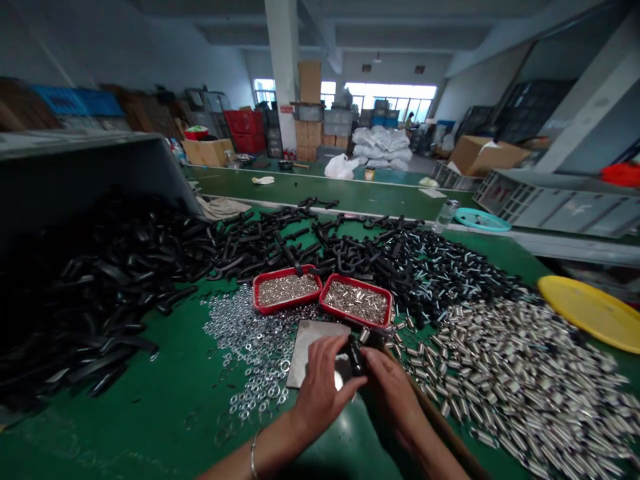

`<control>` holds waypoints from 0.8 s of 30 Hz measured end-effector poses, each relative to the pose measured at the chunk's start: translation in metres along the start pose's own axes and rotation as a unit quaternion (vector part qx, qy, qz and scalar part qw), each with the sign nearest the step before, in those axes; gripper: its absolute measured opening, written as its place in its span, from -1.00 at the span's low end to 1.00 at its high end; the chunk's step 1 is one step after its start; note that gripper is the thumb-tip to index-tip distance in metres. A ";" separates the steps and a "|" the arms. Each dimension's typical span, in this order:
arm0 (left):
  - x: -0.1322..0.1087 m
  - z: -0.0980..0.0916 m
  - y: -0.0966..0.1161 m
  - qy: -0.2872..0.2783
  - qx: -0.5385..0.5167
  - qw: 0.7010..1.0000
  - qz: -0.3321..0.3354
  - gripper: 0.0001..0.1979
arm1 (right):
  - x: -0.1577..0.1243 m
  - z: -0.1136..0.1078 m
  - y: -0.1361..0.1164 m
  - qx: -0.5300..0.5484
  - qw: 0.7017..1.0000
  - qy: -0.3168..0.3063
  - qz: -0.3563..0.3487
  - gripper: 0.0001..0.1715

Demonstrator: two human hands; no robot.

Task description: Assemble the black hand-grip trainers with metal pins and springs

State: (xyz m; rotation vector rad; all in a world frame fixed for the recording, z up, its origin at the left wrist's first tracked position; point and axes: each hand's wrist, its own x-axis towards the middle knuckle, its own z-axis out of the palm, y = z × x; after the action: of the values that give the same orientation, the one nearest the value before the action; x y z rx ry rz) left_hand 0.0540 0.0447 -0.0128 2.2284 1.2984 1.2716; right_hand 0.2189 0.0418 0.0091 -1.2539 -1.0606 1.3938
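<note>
My left hand (323, 383) and my right hand (393, 387) meet over the near middle of the green table (165, 393). Both pinch a small black part (356, 357) held between them, above a grey metal plate (313, 350). A bracelet shows on my left wrist. Just beyond the hands stand two red trays, the left one (285, 291) and the right one (356, 301), each filled with small silver pieces. Loose silver washers (250, 347) lie left of the plate.
A large heap of black plastic handles (110, 280) covers the left and far side of the table. Several silver cylinders (520, 373) spread on the right. A yellow lid (590, 310) lies at the right edge. Crates, cartons and sacks stand beyond.
</note>
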 end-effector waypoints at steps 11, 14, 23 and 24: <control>0.118 -0.062 -0.096 -0.096 0.180 0.978 0.051 -0.54 | 0.017 -0.006 0.037 -0.019 0.993 0.112 -0.019 -0.48; 0.179 -0.082 -0.144 -0.156 0.256 0.954 0.006 -0.49 | 0.016 -0.007 0.037 -0.045 0.992 0.113 -0.024 -0.48; 0.231 -0.100 -0.169 -0.177 0.168 0.968 -0.065 -0.90 | 0.006 -0.011 0.022 -0.040 0.996 0.075 -0.029 -0.50; 0.233 -0.106 -0.163 -0.109 0.146 0.979 -0.087 -0.87 | 0.006 -0.010 0.022 -0.034 0.997 0.059 -0.021 -0.51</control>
State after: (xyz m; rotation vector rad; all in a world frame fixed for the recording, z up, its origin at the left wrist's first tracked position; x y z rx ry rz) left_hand -0.0728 0.3041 0.0803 2.3015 1.6356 0.7906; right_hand 0.2267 0.0444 -0.0143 -1.3390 -1.0549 1.2443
